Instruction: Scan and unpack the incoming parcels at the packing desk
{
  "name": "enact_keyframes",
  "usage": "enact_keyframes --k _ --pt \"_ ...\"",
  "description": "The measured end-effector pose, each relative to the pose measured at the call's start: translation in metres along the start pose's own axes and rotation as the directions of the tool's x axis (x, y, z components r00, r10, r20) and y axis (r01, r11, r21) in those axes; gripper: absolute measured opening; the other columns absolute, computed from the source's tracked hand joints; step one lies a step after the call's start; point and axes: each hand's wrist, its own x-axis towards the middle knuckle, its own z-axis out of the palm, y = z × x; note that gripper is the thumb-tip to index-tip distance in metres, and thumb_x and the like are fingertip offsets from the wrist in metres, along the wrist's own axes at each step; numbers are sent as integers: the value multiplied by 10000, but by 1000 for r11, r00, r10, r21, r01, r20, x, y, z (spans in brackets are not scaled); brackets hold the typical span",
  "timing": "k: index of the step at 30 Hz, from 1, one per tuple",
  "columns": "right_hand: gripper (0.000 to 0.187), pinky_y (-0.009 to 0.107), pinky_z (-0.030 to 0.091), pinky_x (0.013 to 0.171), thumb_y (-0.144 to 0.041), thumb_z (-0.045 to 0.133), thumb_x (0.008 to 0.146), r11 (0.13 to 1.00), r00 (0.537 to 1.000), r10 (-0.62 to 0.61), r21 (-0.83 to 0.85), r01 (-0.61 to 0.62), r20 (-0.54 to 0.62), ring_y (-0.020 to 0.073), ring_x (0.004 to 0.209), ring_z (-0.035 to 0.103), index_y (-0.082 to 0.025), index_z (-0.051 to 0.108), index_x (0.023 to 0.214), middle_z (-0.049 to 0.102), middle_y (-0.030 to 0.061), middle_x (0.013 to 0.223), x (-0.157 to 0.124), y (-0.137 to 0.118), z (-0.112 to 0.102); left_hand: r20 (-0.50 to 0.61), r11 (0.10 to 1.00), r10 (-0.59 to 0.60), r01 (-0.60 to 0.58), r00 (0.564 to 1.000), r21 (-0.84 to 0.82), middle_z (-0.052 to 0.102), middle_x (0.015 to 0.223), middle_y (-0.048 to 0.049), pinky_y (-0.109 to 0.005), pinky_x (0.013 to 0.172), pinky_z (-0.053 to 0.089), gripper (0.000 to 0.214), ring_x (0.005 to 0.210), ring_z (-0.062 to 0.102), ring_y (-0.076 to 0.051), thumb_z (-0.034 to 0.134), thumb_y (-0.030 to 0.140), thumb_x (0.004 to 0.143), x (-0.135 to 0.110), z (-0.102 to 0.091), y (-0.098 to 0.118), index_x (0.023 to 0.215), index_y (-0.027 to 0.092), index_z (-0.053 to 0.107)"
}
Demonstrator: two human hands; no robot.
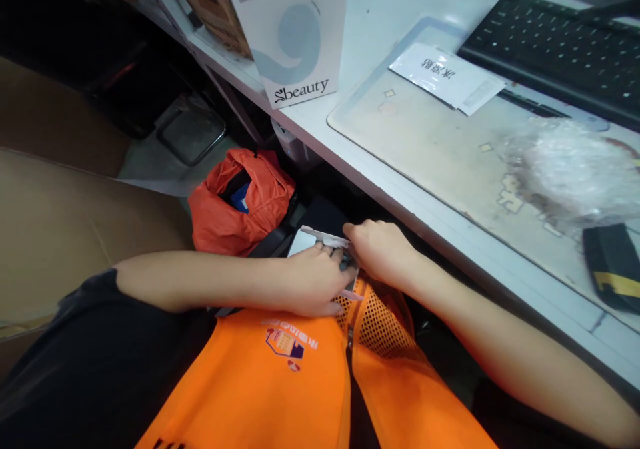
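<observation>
Both my hands meet below the desk edge, over my lap and the orange mesh vest (pixel 280 382) I wear. My left hand (pixel 313 282) is curled, its fingers closed on a small white flat item (pixel 325 237) and a dark object under it. My right hand (pixel 380 252) is closed too, pinching the same white item from the right side. A thin white strip (pixel 350 295) sticks out between the hands at the vest's zipper. What the dark object is stays hidden by the fingers.
A white desk (pixel 400 189) runs along the right, with a worn mat (pixel 440 149), a black keyboard (pixel 555 49), a white packet (pixel 447 79), crumpled clear plastic (pixel 570 169) and a white "beauty" box (pixel 295 29). An orange bag (pixel 240 202) and cardboard (pixel 60 222) sit on the floor at left.
</observation>
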Motion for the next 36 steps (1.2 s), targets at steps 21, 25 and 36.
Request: enact_keyframes --k 21,25,36 --pt "147 274 405 650 -298 570 962 978 993 -121 173 121 -8 224 873 722 -217 690 990 762 74 949 10 24 10 -17 997 -80 80 997 0 677 1196 -260 -453 851 564 642 1033 705 -380 717 526 875 0 -5 -14 1292 50 611" --pt "151 266 315 583 -276 534 978 960 984 -177 215 177 -20 179 769 682 -213 660 922 738 47 867 5 24 15 181 991 34 -10 983 -132 741 1129 -170 -409 755 575 563 928 733 -338 738 500 814 15 -21 -29 1235 135 656" --pt "187 239 310 613 -268 586 944 816 966 -174 522 250 -190 107 642 515 -198 574 771 636 -23 732 -15 30 25 -49 998 -46 48 998 39 737 1110 -167 -428 810 596 447 979 743 -335 683 450 947 -8 5 -10 1273 148 638"
